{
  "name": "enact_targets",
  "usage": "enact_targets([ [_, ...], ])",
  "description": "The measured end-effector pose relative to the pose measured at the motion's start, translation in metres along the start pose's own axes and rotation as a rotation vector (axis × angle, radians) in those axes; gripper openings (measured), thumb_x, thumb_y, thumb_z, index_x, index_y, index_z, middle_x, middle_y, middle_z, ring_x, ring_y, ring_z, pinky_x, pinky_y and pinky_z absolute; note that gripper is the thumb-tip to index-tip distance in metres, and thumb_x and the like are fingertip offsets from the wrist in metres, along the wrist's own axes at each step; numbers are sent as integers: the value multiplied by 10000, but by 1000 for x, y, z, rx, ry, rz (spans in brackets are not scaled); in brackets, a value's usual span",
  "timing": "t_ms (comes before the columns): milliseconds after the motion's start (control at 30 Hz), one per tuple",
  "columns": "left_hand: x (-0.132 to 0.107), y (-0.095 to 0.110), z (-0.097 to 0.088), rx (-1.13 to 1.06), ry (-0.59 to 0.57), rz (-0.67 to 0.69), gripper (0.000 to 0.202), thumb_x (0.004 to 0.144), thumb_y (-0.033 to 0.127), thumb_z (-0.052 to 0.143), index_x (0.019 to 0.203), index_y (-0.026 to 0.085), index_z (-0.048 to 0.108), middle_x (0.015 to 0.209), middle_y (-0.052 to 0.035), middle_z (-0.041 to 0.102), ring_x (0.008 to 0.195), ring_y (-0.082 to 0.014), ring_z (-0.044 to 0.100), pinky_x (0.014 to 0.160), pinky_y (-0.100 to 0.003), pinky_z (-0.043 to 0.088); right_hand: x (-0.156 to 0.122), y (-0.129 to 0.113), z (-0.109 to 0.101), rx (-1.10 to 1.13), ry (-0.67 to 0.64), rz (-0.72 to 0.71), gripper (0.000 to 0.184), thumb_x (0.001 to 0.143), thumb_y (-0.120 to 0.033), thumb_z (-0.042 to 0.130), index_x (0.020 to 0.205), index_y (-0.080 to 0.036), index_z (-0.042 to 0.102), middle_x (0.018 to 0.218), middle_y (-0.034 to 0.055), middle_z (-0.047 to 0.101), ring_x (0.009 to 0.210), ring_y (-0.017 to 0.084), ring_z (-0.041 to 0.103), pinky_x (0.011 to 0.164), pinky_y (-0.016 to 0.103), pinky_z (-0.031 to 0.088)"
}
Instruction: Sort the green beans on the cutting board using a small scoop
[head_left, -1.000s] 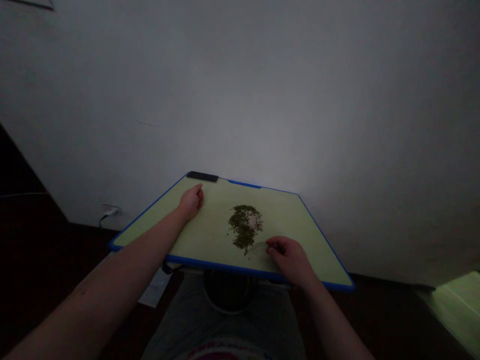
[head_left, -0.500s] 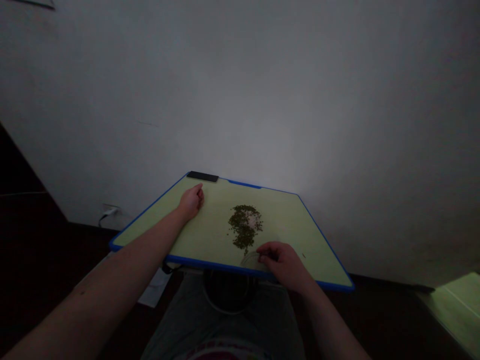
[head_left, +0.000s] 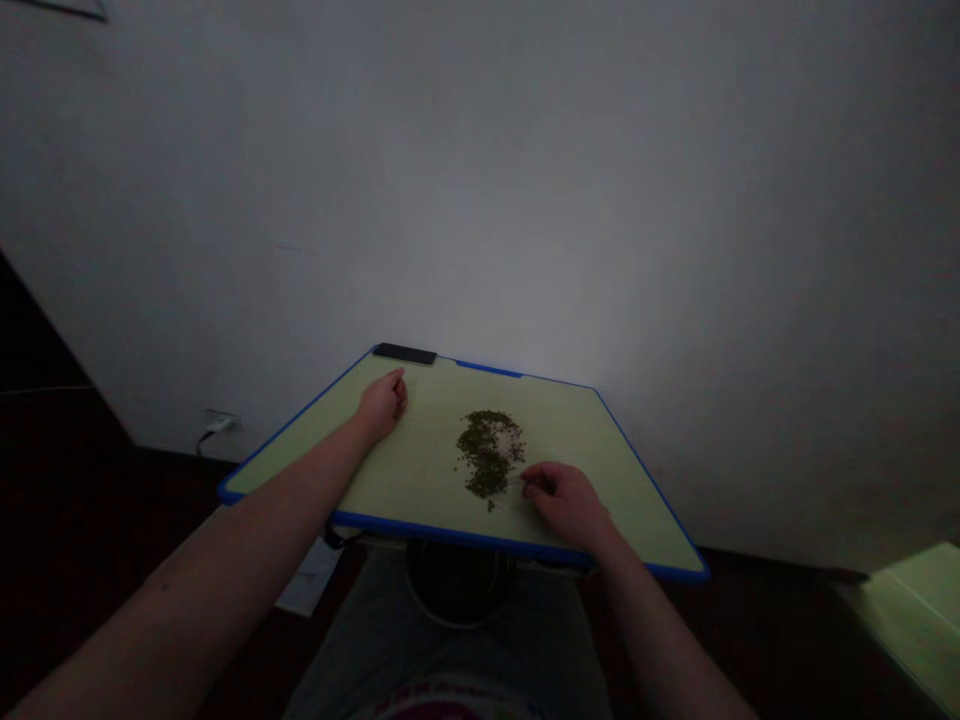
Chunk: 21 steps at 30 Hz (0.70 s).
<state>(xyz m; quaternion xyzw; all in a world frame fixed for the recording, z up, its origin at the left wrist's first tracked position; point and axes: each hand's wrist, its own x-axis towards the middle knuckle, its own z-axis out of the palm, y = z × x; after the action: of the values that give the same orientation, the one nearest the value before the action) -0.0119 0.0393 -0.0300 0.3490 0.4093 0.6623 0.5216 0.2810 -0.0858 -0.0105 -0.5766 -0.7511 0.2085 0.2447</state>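
A heap of dark green flakes (head_left: 489, 453) sits on a blue-edged green cutting board (head_left: 577, 430), long axis running front to back. The right hand (head_left: 566, 503), curled just beside the heap, may or may not hold something; the left hand (head_left: 382, 405), relaxed, rests farther off.

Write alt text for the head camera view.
A person's right hand sits with its fingers drawn together beside a small heap of crumbled green herb on a pale green cutting board with a blue rim. The left hand rests near the board's far left edge.
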Motion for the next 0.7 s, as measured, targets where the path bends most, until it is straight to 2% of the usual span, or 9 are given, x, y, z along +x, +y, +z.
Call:
enact_targets([
  [333, -1, 0, 0, 12, -14, 10, 357, 699, 393, 476, 463, 197, 294, 353, 66, 261, 281, -59, 233, 305, -227, 115, -1, 4, 1, 21, -13, 6, 232, 688, -254, 493, 863, -182, 627, 750, 27, 655, 657, 131, 574, 616, 233, 414],
  [700, -2, 4, 3, 8, -37, 8, 349, 701, 391, 471, 472, 198, 292, 350, 71, 254, 277, -57, 218, 308, -225, 106, -11, -17, 11, 72, -90, -74, 220, 687, -215, 486, 849, -188, 632, 731, 19, 649, 648, 132, 568, 612, 238, 419],
])
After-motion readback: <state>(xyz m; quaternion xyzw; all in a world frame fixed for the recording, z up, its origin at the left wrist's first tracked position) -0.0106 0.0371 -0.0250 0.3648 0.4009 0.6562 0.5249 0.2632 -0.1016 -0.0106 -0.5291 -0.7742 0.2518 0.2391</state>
